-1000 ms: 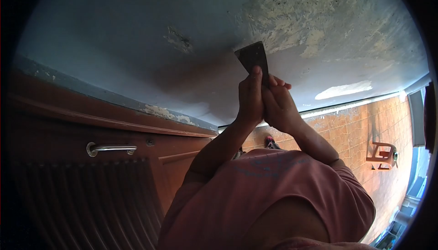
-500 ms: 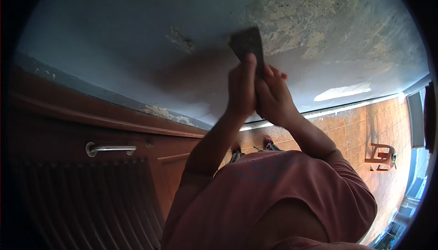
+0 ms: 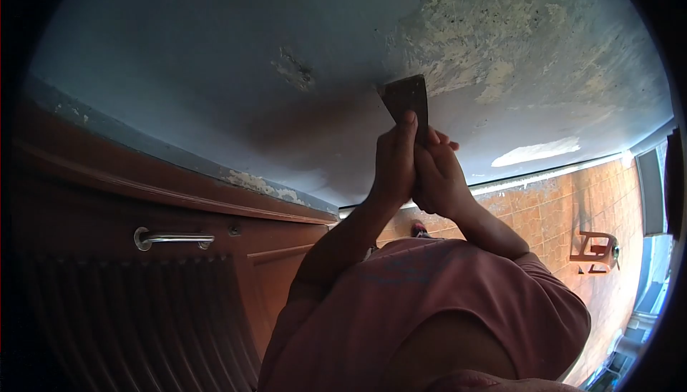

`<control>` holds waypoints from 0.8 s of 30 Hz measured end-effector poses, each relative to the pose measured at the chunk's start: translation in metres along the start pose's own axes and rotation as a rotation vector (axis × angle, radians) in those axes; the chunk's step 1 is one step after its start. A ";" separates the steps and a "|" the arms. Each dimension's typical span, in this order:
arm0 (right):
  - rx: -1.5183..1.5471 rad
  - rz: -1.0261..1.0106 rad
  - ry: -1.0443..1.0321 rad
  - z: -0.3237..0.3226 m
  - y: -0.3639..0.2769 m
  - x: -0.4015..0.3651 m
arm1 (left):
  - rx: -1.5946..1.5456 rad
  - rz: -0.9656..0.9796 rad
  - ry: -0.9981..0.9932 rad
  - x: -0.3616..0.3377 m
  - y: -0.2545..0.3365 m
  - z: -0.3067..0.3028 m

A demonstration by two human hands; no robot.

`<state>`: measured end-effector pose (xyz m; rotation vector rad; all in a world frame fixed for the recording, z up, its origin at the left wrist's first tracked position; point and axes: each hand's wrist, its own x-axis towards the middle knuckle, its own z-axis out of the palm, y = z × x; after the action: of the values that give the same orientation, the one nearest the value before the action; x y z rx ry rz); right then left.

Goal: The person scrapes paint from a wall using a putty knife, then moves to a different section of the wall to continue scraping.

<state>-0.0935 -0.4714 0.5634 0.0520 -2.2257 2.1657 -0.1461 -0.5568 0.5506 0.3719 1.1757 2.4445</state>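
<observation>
A paint scraper (image 3: 408, 97) with a dark, flared blade is held up against the painted wall (image 3: 179, 56). My left hand (image 3: 395, 163) is closed round its handle, the thumb lying up along the base of the blade. Pressed against it from the other side, my right hand (image 3: 440, 177) is also closed on the handle, with some fingertips showing past the blade. Both hands hide the handle. The blade's edge meets the wall just below a rough patch (image 3: 494, 41) of bared, mottled plaster. A smaller chipped spot (image 3: 295, 69) lies to the left.
At the left is a brown door (image 3: 93, 213) with a metal handle (image 3: 175, 238). A white patch (image 3: 537, 151) marks the wall low on the right. An orange-brown chair (image 3: 595, 252) stands on the tiled floor (image 3: 544, 206). One shoe (image 3: 419, 228) shows below my arms.
Both hands and the scraper have moved down in the view and slightly right, toward my body. The grip looks the same.
</observation>
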 end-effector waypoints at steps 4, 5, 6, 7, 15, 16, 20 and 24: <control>0.105 0.035 -0.045 -0.004 0.001 0.003 | -0.028 -0.023 0.021 -0.001 -0.003 0.001; 0.113 0.036 -0.047 -0.006 0.005 0.005 | -0.009 -0.009 0.033 -0.002 -0.006 0.001; 0.124 0.035 -0.047 -0.006 0.008 0.004 | 0.014 0.004 0.042 -0.003 -0.009 0.000; 0.110 -0.002 -0.028 -0.003 0.010 0.004 | 0.040 0.021 0.045 -0.002 -0.010 0.000; -0.090 -0.269 0.036 -0.003 0.027 0.009 | 0.017 0.018 0.052 -0.003 -0.006 -0.001; -0.101 -0.245 0.035 -0.002 0.039 0.008 | 0.027 0.001 0.052 -0.004 -0.010 -0.003; -0.157 0.092 -0.036 -0.008 -0.008 0.004 | -0.058 -0.036 0.080 0.006 0.002 0.001; -0.162 -0.206 0.065 -0.007 0.008 -0.001 | 0.026 -0.008 0.030 -0.002 -0.005 0.005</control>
<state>-0.0924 -0.4639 0.5551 0.1939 -2.2400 1.8528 -0.1412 -0.5519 0.5497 0.3386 1.2205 2.4381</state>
